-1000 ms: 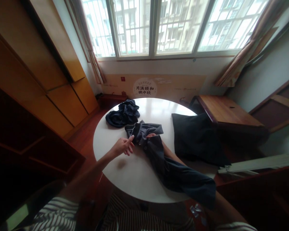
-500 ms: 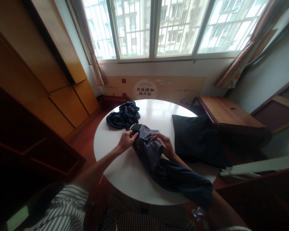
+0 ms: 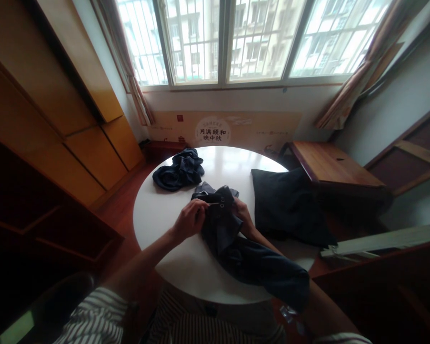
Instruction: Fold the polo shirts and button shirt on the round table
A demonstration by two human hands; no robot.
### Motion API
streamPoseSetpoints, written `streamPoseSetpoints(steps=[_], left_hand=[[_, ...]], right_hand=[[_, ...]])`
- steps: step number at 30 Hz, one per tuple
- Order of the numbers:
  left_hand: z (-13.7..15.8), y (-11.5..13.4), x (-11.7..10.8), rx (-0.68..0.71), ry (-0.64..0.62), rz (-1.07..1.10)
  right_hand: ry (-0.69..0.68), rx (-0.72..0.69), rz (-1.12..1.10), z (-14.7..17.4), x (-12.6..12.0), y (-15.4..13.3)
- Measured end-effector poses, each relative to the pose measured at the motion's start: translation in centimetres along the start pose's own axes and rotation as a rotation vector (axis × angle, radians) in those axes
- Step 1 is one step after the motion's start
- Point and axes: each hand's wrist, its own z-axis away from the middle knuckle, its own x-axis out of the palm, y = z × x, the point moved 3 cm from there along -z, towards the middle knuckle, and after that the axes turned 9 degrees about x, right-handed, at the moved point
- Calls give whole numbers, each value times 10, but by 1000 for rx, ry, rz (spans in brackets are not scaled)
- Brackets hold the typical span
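Observation:
A dark garment [image 3: 229,229], which looks like a pair of trousers, is bunched on the white round table [image 3: 157,220]. One long leg-like part of it trails to the lower right, over my right forearm. Metal eyelets show near its gathered top edge. My left hand [image 3: 190,219] pinches a thin pale strip, perhaps a drawstring, just left of the eyelets. At the garment's right side, my right hand [image 3: 244,216] grips the bunched cloth; its fingertips are partly hidden behind the fabric.
A crumpled dark cloth [image 3: 181,169] lies at the table's back left. A flat black cloth [image 3: 290,205] hangs over its right edge. Beyond stands a wooden desk [image 3: 337,165]. Cabinets [image 3: 86,162] line the left, and small clear plastic pieces [image 3: 288,313] are below the table's front edge.
The garment's top edge has been turned over, so the dark band and eyelets now face up. My left hand has moved slightly down and holds the pale strip. The view has shifted slightly.

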Motion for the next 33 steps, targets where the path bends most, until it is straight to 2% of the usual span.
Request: streamPoseSetpoints(steps=[2,3,6,9,13,17,20,25,27,30,33], left_hand=[[5,-23,-11,-182,75,-100],[7,-34,-14,-265,75,-117],[5,-59,-12,-415,-61,15],[-1,-66,-4,-391,-207,169],[-8,-58,5,-337,-373,402],[-19,-49,10,-161,-479,461],[-32,-50,9,-51,-389,383],[-62,-56,-23,-45,56,194],[-74,-51,-37,-86,178,198],[-87,-38,-49,-142,242,258],[-93,-20,-52,-93,166,223]], right_hand=[[42,12,-57,-2,0,4],[59,14,-78,-2,0,5],[84,8,-129,0,-2,3],[101,3,-160,2,-5,-1],[130,18,-167,0,-10,-2],[162,23,-159,-4,-11,-1],[178,-8,-119,-7,-11,-3],[238,-88,-9,-5,-15,-11],[257,-96,41,-3,-16,-15],[262,-127,100,0,-15,-20],[168,-108,83,3,-10,-16]])
